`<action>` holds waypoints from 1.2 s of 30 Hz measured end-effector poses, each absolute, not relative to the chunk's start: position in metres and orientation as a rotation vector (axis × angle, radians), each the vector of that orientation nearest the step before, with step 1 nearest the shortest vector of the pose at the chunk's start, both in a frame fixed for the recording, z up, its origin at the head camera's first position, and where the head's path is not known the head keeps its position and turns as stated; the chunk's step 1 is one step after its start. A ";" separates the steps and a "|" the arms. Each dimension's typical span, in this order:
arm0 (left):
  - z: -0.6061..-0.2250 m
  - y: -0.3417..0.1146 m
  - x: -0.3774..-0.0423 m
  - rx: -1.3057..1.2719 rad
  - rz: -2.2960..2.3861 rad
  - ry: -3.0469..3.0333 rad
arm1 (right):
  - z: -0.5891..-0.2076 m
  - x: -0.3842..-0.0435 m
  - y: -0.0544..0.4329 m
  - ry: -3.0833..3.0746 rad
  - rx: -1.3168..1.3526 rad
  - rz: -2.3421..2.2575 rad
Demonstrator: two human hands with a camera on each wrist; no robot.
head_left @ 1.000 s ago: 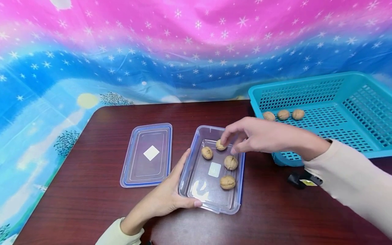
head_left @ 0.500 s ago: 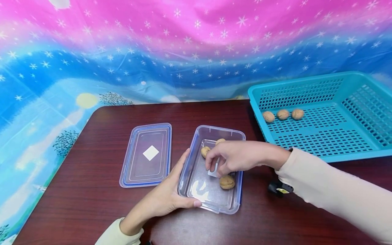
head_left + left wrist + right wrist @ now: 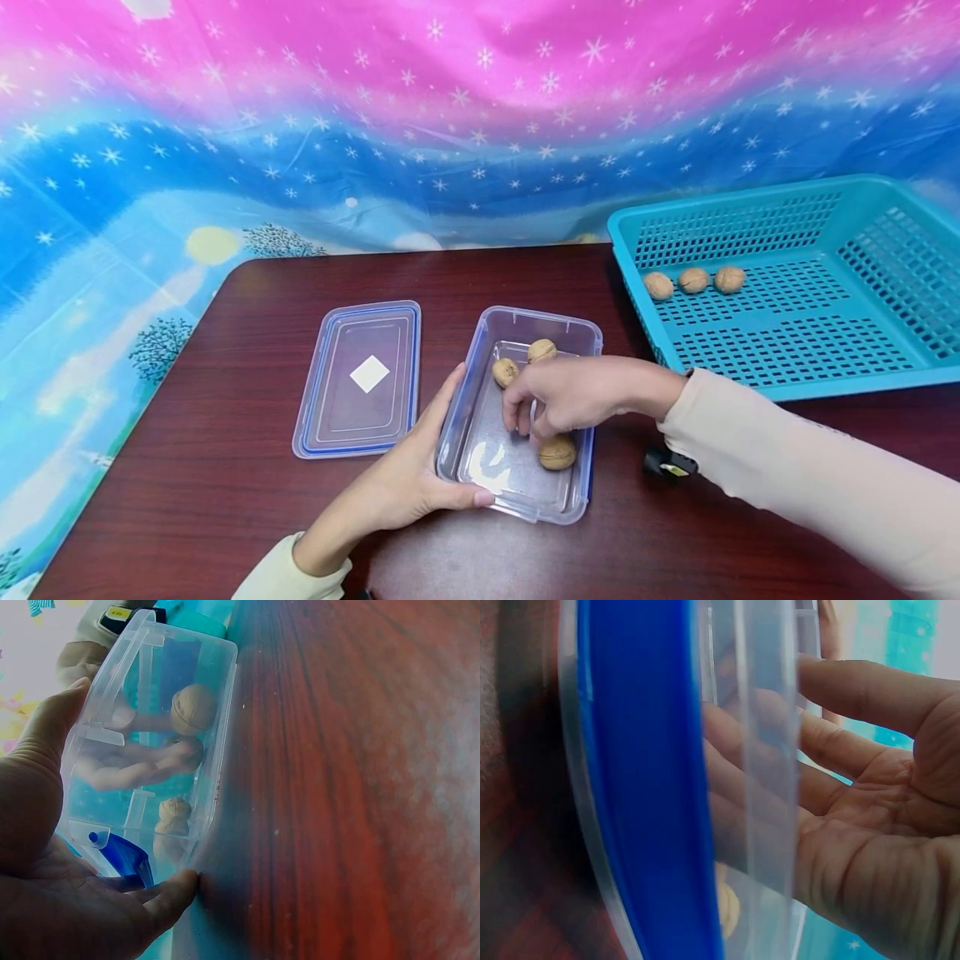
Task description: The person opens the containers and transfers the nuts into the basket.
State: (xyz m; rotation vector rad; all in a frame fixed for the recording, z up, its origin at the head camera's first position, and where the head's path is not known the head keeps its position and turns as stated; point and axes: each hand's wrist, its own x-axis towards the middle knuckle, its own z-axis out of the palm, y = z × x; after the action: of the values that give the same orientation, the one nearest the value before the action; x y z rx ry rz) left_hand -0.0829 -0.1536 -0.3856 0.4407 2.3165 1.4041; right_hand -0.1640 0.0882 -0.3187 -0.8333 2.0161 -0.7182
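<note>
A clear lidless food container point(image 3: 480, 467) sits on the table with several walnuts inside. My left hand point(image 3: 405, 483) grips its near left corner, thumb over the front rim and fingers along the side wall. My right hand point(image 3: 566, 396) reaches down inside, fingers curled about a walnut that it hides in the head view. Through the wall in the left wrist view, that walnut point(image 3: 187, 753) shows at the fingertips. Uncovered are one walnut point(image 3: 557, 454) nearer me and two farther back, one point(image 3: 542, 350) beside the other point(image 3: 506, 372). A blue clip point(image 3: 645, 780) hangs at the container's side.
A clear lid point(image 3: 337, 417) with a blue seal and a white label lies left of the container. At the back right stands a turquoise basket point(image 3: 817, 385) with three walnuts point(image 3: 693, 281) in a row. A patterned cloth point(image 3: 420, 150) hangs behind the table.
My right hand has moved from the far walnut toward the container's middle, covering the walnut there. The nearest walnut has shifted slightly toward me. The left hand has kept its hold.
</note>
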 end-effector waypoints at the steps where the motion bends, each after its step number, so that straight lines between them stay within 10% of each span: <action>1: -0.386 -0.154 -0.083 0.442 1.402 2.319 | -0.320 -0.163 0.088 2.006 -0.817 -0.720; 36: -0.385 -0.154 -0.082 0.442 1.403 2.327 | -0.340 -0.154 0.077 1.721 -0.615 -0.820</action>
State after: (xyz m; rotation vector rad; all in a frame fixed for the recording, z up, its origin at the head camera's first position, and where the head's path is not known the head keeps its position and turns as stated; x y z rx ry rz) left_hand -0.0819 -0.1540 -0.3851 0.4425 2.3273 1.4034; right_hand -0.1537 0.0768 -0.3396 -0.6151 1.7210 -0.8200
